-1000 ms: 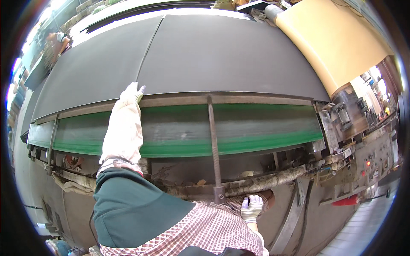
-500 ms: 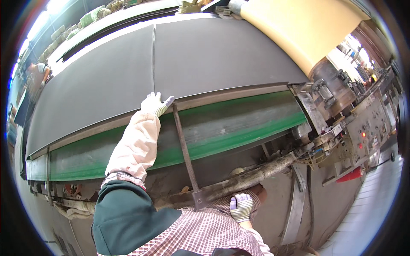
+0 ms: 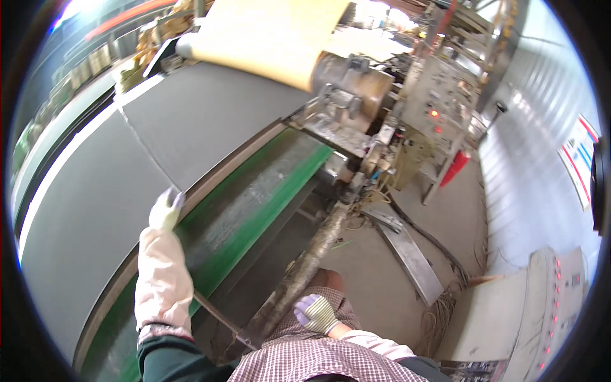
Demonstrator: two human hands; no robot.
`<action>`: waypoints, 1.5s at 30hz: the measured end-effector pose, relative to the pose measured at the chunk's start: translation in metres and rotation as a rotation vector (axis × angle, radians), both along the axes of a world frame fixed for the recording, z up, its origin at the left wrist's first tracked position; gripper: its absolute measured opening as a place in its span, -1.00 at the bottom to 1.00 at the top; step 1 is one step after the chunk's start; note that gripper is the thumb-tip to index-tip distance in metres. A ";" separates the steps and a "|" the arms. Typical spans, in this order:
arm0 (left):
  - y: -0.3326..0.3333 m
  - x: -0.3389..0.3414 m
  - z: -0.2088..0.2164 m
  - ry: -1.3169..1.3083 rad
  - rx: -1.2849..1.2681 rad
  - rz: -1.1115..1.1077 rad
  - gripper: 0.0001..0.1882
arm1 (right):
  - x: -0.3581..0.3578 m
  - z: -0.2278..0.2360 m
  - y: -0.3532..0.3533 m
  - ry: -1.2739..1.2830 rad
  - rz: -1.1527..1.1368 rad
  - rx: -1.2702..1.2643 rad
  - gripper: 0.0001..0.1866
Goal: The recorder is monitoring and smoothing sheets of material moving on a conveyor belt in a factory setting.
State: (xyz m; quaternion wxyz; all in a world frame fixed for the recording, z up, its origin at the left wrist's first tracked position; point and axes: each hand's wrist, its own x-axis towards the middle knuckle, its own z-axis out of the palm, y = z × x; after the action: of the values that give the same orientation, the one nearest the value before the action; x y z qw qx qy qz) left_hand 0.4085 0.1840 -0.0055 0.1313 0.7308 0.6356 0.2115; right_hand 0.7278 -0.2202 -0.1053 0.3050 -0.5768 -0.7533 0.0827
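Note:
My left hand (image 3: 167,209), in a pale striped work glove, reaches forward onto the dark grey sheet (image 3: 210,121). Its slightly blurred fingers point away from me and touch the sheet's near edge, beside the end of a seam (image 3: 147,148) that runs across the material. Nothing shows in that hand. Down against my checked apron (image 3: 312,360), my right hand (image 3: 316,313) is curled into a fist, in a striped glove with purple fingertips. No object shows in it. A green-edged belt (image 3: 254,223) runs below the sheet's near edge.
Beyond the sheet hangs a broad yellow sheet (image 3: 267,38) beside a metal roller (image 3: 356,89). A control panel (image 3: 439,102) with red lights stands to its right. A long pipe (image 3: 312,248) crosses before me. Metal strips (image 3: 407,254), cables and a cabinet (image 3: 509,312) are at right.
The view has swung to the right, bringing the control panel, wall and cabinet further in. My left hand stays at the seam's near end, its fingers now closer together. My right hand remains a fist.

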 end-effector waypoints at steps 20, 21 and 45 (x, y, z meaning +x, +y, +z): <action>-0.072 -0.147 -0.011 0.344 0.152 0.284 -0.38 | -0.010 0.002 0.001 0.020 -0.046 0.013 -0.83; -0.068 -0.131 -0.010 0.332 0.176 0.279 -0.38 | -0.010 0.002 0.000 0.006 -0.075 0.046 -0.83; -0.027 -0.161 -0.023 0.305 -0.245 0.528 -0.15 | 0.003 -0.008 -0.007 0.036 -0.011 -0.051 -0.78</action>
State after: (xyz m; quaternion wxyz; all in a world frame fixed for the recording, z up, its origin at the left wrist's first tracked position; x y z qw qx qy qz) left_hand 0.2470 0.1574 -0.0283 0.0625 0.5428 0.8361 0.0483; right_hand 0.7306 -0.2271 -0.1130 0.3040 -0.5870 -0.7422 0.1103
